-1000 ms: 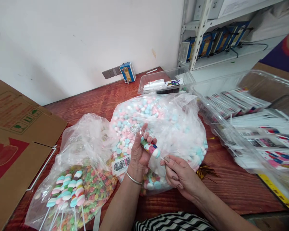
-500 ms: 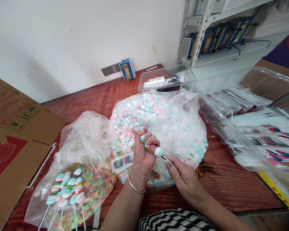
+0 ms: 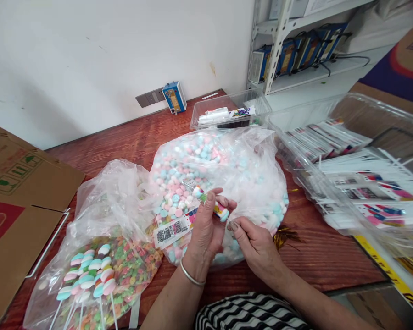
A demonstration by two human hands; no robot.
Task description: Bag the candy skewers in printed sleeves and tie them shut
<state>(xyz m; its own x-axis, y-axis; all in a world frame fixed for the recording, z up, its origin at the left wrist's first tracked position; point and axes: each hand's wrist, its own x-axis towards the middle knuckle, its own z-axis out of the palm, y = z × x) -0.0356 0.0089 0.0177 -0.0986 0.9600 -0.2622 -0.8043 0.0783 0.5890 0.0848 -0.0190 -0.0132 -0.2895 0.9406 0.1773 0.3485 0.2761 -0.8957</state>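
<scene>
Left hand (image 3: 203,229) fingers curling tight around a glossy candy skewer (image 3: 209,204), right hand (image 3: 253,240) pinching its thin stick end, crinkly clear bag of pastel marshmallows (image 3: 248,174) lying beneath

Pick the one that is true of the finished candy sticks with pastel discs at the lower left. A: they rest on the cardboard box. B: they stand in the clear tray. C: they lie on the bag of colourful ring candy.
C: the candy sticks lie across the bag of colourful ring candy, apart from both hands.

A red-brown wooden table (image 3: 124,142) carries a clear bag of pastel candies (image 3: 241,169) just beyond the hands, a bag of colourful rings (image 3: 124,270) (finished candy sticks on top) to their left, flattened cardboard (image 3: 17,201) farther left, and clear trays (image 3: 330,183) to their right.
</scene>
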